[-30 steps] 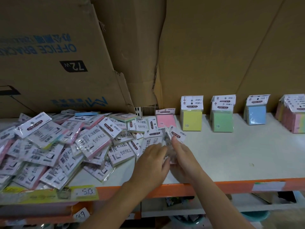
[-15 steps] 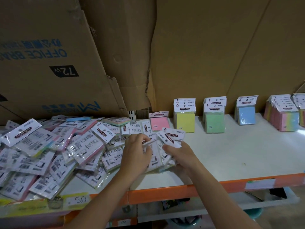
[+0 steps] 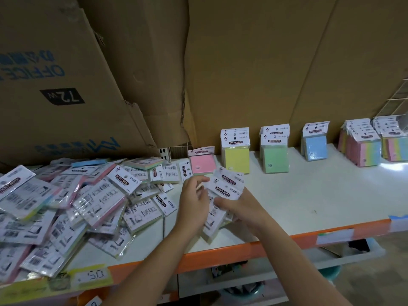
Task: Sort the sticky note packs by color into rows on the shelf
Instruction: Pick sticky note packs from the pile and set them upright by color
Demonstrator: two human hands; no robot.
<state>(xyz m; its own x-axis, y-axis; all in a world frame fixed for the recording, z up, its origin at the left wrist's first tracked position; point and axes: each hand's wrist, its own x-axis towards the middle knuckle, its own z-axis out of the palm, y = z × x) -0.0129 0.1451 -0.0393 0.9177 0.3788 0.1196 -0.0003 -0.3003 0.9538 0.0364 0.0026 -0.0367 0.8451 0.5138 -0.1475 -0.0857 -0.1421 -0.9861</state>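
Observation:
A loose heap of sticky note packs (image 3: pixel 72 202) covers the left of the white shelf (image 3: pixel 309 195), most lying back side up. Against the back stand a pink pack (image 3: pixel 202 163), a yellow row (image 3: pixel 236 154), a green row (image 3: pixel 276 155), a blue pack (image 3: pixel 315 146) and striped multicolour rows (image 3: pixel 364 146). My right hand (image 3: pixel 242 206) grips a small fanned bunch of packs (image 3: pixel 227 187) above the shelf front, label headers pointing up. My left hand (image 3: pixel 194 202) is beside it with curled fingers on the bunch's left edge.
Tall cardboard sheets (image 3: pixel 242 62) form the back wall. An orange beam (image 3: pixel 220 255) edges the shelf front, with a yellow price tag (image 3: pixel 92 276) reading 50. A wire rack (image 3: pixel 395 100) shows at the far right. A lower shelf lies beneath.
Both hands lifted the gathered packs off the heap's right edge and drew them slightly rightward; the bunch is now fanned upright in my right hand. The camera view shifted right.

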